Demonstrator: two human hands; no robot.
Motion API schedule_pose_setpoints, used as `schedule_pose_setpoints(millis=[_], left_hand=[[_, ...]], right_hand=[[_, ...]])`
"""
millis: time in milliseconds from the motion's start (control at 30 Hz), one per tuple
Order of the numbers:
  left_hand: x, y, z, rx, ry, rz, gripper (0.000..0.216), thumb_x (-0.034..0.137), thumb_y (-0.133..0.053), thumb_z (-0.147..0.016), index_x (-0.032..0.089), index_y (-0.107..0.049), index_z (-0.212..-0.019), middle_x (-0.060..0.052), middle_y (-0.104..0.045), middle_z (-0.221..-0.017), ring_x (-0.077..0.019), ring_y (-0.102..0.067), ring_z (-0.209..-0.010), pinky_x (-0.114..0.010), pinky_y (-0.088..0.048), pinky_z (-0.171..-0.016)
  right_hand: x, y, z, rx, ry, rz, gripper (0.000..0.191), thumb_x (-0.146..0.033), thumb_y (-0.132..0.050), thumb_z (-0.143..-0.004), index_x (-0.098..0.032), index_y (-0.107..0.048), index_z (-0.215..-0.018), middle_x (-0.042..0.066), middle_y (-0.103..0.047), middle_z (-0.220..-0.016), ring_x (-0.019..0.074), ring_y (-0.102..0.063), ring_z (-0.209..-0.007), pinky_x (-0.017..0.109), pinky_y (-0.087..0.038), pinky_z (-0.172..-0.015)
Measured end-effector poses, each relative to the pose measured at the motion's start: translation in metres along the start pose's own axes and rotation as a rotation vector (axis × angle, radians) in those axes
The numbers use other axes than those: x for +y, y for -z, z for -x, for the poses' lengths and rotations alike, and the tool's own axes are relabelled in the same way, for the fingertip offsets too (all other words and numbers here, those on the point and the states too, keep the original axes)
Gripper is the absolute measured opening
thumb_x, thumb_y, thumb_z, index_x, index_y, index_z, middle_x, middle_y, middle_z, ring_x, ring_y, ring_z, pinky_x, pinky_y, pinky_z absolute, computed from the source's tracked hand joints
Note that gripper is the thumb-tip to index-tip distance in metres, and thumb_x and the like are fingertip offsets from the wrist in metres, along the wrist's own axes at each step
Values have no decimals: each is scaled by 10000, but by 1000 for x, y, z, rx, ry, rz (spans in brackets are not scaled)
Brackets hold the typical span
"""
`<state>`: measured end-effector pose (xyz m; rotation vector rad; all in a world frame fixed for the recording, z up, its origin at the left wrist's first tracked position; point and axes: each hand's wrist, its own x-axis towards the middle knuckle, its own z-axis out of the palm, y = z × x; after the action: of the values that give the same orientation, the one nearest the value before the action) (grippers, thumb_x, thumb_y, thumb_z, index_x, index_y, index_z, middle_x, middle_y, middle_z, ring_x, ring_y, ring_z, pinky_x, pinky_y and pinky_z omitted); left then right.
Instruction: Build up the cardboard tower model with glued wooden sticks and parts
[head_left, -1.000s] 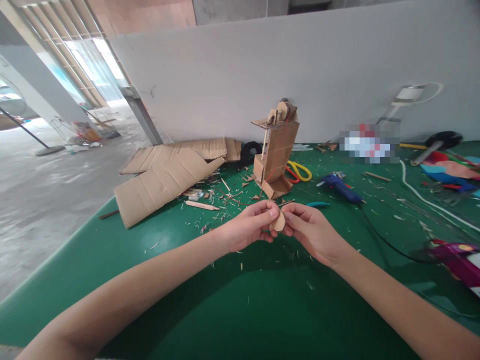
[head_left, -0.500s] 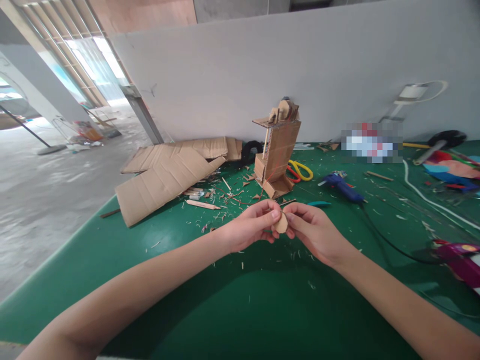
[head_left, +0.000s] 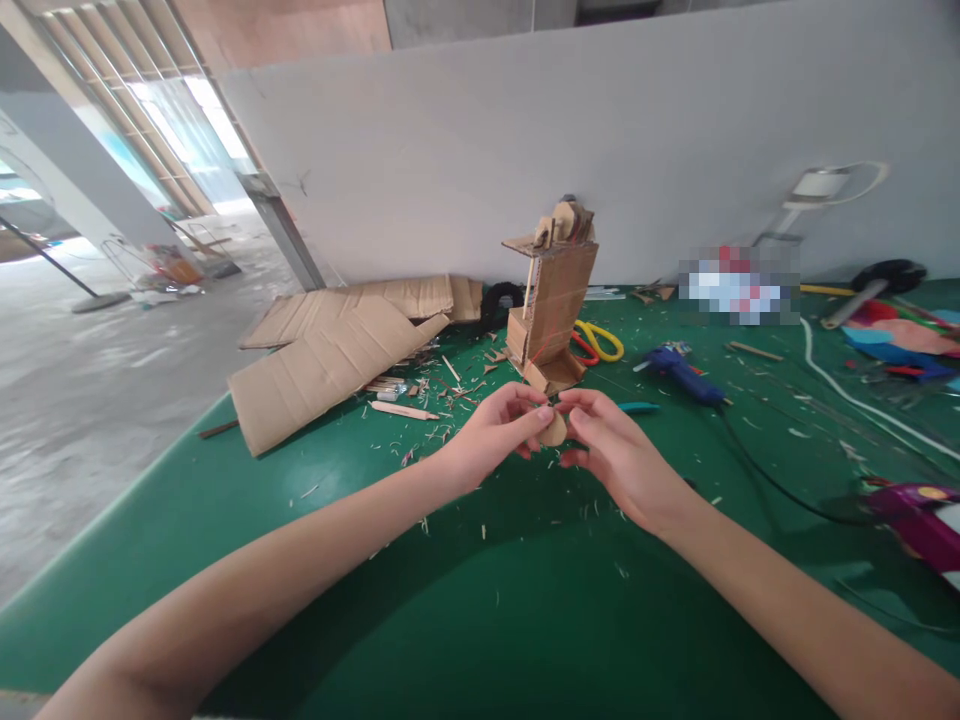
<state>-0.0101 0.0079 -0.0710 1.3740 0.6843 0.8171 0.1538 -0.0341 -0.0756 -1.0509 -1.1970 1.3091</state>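
Note:
Between the thumb and fingers of my left hand (head_left: 501, 428), a small round cardboard disc (head_left: 553, 430) is pinched, its flat face turned partly toward me. My right hand (head_left: 616, 445) curves around the disc's right side with fingers apart, their tips very near its edge; whether they touch it is unclear. Just beyond both hands stands a tall cardboard structure (head_left: 561, 295) with round cardboard pieces on top and a thin stick along its left side.
Cardboard sheets (head_left: 322, 375) lie at the left, near a pale pen-shaped tool (head_left: 405, 411) and scattered scraps. Yellow-handled scissors (head_left: 604, 340) rest behind the structure. At right are a blue glue gun (head_left: 686, 376) with its cord and a purple device (head_left: 919, 520) on the green table (head_left: 480, 620).
Both hands have shifted slightly up and left with the disc. The right hand's fingers have spread from their closer hold at the disc's edge.

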Motion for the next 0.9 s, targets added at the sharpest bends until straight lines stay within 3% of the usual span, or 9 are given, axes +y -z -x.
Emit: schedule_pose_setpoints(millis=[133,267,733,900], left_hand=[[-1,3,-3,128,-118,-244,252,353,-619,-796,162,-484,-888,33,-507,-706,-65,-484,-578,-203,-378,-527],[3,2,-2,84,-160,-315,218,315,-626,-784,158,-480,-828,29,-517,-706,-72,-501,-606,-210,-394,-550],[0,9,-5,-61,95,-116,302,361,-688,-734,149,-473,-733,7,-598,-665,-70,-565,-581,-200,-454,-550],[-1,10,-6,-68,136,-161,289,372,-675,-745,157,-482,-755,8,-607,-663,-68,-567,-576,-193,-442,-543]], right_hand=[[0,3,1,48,173,298,250,-406,-584,-807,-233,-521,-977,21,-550,-913,153,-556,-803,294,-481,-659],[-2,2,2,29,251,450,156,-343,-572,-826,-214,-562,-912,31,-608,-873,157,-598,-788,299,-493,-688],[-2,4,0,-31,233,524,134,-331,-552,-838,-206,-588,-868,8,-623,-789,131,-585,-684,271,-491,-624],[-3,4,0,-43,230,540,119,-312,-534,-846,-201,-574,-863,8,-615,-788,130,-581,-689,271,-485,-629]])
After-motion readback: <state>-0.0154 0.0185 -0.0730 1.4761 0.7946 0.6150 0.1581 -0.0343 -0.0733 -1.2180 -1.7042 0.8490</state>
